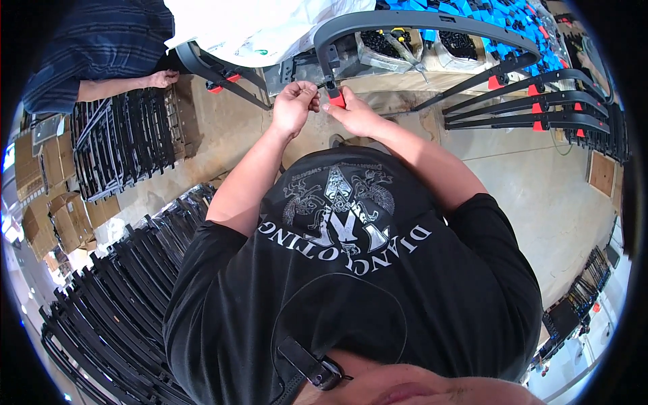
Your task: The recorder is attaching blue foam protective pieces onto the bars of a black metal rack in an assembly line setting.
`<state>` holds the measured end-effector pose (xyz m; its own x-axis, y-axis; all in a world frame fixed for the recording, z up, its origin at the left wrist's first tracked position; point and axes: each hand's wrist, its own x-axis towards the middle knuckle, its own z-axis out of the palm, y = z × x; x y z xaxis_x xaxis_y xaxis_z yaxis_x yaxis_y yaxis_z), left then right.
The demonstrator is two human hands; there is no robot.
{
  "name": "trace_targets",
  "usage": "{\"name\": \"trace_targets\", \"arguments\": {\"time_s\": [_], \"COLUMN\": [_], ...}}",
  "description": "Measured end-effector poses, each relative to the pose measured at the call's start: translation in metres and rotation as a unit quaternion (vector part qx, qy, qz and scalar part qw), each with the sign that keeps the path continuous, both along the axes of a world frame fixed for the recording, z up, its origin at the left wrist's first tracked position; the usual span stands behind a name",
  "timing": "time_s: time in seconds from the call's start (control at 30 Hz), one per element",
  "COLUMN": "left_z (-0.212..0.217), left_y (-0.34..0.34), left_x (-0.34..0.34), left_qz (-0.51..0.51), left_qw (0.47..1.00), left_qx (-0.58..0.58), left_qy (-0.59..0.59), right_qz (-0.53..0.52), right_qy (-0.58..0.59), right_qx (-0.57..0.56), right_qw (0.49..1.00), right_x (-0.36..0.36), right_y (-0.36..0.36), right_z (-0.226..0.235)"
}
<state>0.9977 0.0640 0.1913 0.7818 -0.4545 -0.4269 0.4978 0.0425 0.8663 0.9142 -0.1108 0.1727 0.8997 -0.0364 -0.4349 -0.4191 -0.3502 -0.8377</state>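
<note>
Hands pinched on red clip [336,99], left hand [294,106], right hand [354,115], curved black frame [418,21] partly hidden

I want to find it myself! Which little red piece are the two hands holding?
Start at the big dark curved frame arching over the bench. Follow its short post down to where the left hand and right hand meet. The red clip there is the only one pinched between fingers.

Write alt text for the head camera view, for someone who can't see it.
Seen from above, a person in a black T-shirt holds both hands, left hand and right hand, at a red clip on a curved grey plastic frame. Stacks of black frames lie to the left, where another person's hand rests, and finished frames lie to the right.
</note>
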Motion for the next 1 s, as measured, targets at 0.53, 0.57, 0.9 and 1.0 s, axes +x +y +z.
{"name": "trace_targets", "arguments": {"time_s": [0.53, 0.57, 0.9, 1.0], "left_z": [-0.006, -0.007, 0.002, 0.006], "left_y": [-0.003, -0.001, -0.024, -0.025], "left_x": [0.017, 0.016, -0.007, -0.011], "left_qz": [-0.029, -0.046, 0.073, 0.066], "left_qw": [0.976, 0.976, 0.985, 0.969], "left_qx": [-0.125, -0.123, 0.146, 0.211], "left_qy": [0.178, 0.171, -0.047, -0.112], "right_qz": [-0.076, -0.076, -0.092, -0.086], "right_qy": [-0.008, 0.022, 0.033, 0.018], "right_qx": [0.191, 0.188, 0.204, 0.181], "right_qw": [0.979, 0.979, 0.974, 0.98], "right_x": [0.005, 0.004, 0.001, 0.001], "right_y": [-0.001, -0.001, -0.003, 0.0], "right_z": [-0.01, -0.005, -0.004, -0.007]}}
